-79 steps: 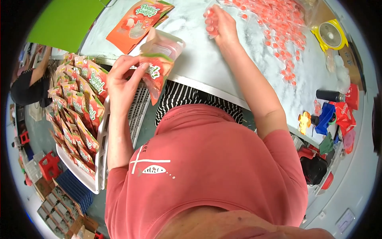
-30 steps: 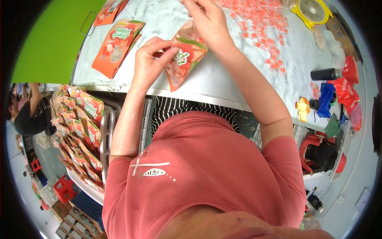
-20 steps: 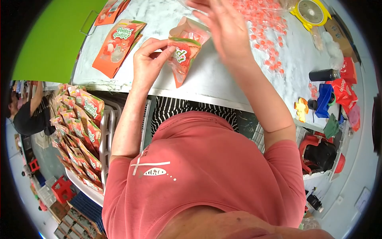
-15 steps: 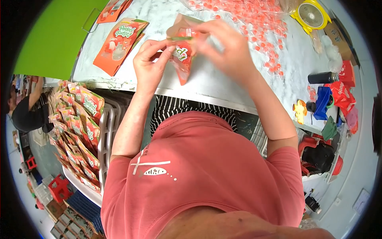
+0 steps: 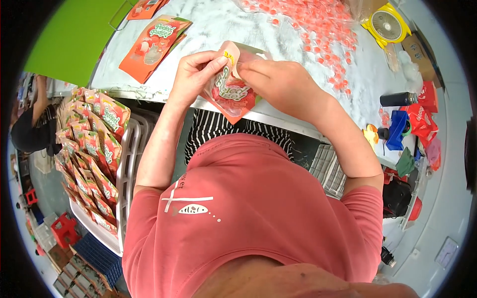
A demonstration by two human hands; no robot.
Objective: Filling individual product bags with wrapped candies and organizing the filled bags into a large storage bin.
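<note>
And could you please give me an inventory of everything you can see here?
table: 1, white marbled, ahead
held pouch: 1, red-orange, table's near edge
loose pouches: several, count unclear, orange-red, table's upper left
crate: 1, white, left
crated pouches: many, red and green, inside crate
wrapped sweets: many, red, table's upper right
fan: 1, yellow, upper right
bottle: 1, black, right
bags: at least 2, red, right
cloth: 1, green, right
panel: 1, green, upper left
co-worker: 1, dark top, far left
background clutter: too unclear to count
shirt: 1, coral, centre
left grip: 1, bare, held pouch's left
right grip: 1, bare, held pouch's right
</note>
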